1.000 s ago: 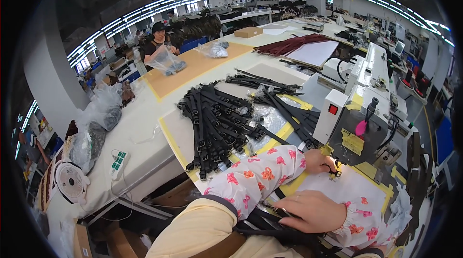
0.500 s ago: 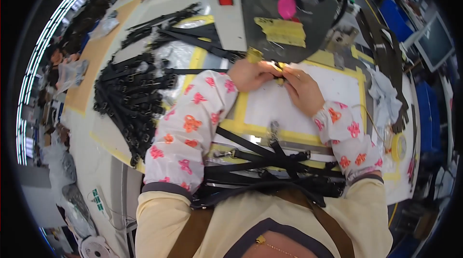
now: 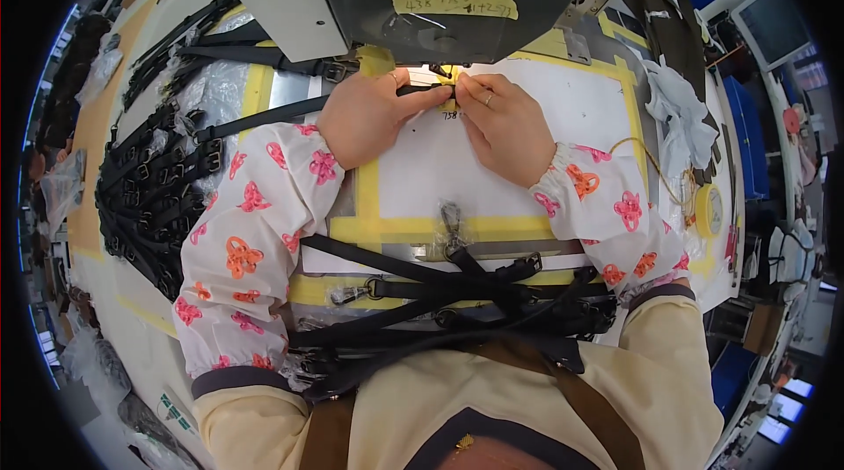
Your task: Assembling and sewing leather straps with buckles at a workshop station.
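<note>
My left hand (image 3: 362, 123) presses a black strap (image 3: 268, 117) against the white work surface, its index finger stretched toward the strap's end. The strap runs in from the left and passes beneath that hand. My right hand (image 3: 508, 125) pinches at the same end with thumb and fingertips, close to the left fingertip. Both hands are just under the front of the sewing machine head (image 3: 457, 30), where a small lamp lights the needle area. The fingers partly hide the strap's tip.
To the left lies a heap of black buckled straps (image 3: 163, 175). More black straps with metal snap hooks (image 3: 457, 290) cross the front edge by my body. At right are a yellow tape roll (image 3: 709, 210) and crumpled white plastic (image 3: 677, 118). Yellow tape (image 3: 396, 229) borders the white surface.
The view has moved closer, so the machine and hands look larger. My hands remain together at the needle area; my left index finger now lies straighter along the strap.
</note>
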Available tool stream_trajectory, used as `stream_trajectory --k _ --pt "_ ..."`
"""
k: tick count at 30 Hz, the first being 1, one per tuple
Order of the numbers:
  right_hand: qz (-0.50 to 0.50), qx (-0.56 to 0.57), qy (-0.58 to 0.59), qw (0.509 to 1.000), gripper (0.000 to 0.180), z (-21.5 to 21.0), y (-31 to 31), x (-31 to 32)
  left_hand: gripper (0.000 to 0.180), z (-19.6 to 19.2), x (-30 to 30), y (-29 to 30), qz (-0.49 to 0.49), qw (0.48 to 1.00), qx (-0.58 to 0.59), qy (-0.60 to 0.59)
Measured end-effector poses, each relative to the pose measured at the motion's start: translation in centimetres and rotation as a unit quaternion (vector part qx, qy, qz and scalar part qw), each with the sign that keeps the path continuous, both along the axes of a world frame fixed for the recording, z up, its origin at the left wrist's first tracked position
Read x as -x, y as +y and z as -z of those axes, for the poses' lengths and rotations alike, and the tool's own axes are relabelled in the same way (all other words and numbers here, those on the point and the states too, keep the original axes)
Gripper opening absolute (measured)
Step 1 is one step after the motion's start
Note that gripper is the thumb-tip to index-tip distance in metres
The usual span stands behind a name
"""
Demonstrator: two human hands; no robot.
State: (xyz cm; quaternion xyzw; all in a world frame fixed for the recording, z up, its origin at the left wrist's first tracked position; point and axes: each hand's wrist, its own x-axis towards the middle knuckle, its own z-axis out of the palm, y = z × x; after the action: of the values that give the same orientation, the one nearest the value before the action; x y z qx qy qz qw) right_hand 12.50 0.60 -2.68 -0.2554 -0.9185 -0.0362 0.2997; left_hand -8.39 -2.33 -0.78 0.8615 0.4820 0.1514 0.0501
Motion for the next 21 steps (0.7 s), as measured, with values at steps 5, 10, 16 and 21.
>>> stream_trajectory --k 5,10,16,21 --pt "0.029 -0.02 -0.054 0.998 0.028 -0.4 0.0 0.3 0.043 0.8 -0.3 -0.5 0.004 0.982 -0.185 0.036" --pt "0.026 -0.005 -0.022 0.999 0.027 0.1 0.1 0.4 0.034 0.9 -0.3 -0.1 0.063 0.99 -0.106 -0.066" --pt "0.041 -0.001 -0.064 0.997 0.022 -0.6 0.6 0.5 0.032 1.1 -0.4 0.1 0.043 0.989 -0.098 -0.099" --pt "0.049 0.013 -0.063 0.997 0.026 -0.7 1.2 0.6 0.029 1.5 0.1 0.9 0.03 0.986 -0.077 -0.146"
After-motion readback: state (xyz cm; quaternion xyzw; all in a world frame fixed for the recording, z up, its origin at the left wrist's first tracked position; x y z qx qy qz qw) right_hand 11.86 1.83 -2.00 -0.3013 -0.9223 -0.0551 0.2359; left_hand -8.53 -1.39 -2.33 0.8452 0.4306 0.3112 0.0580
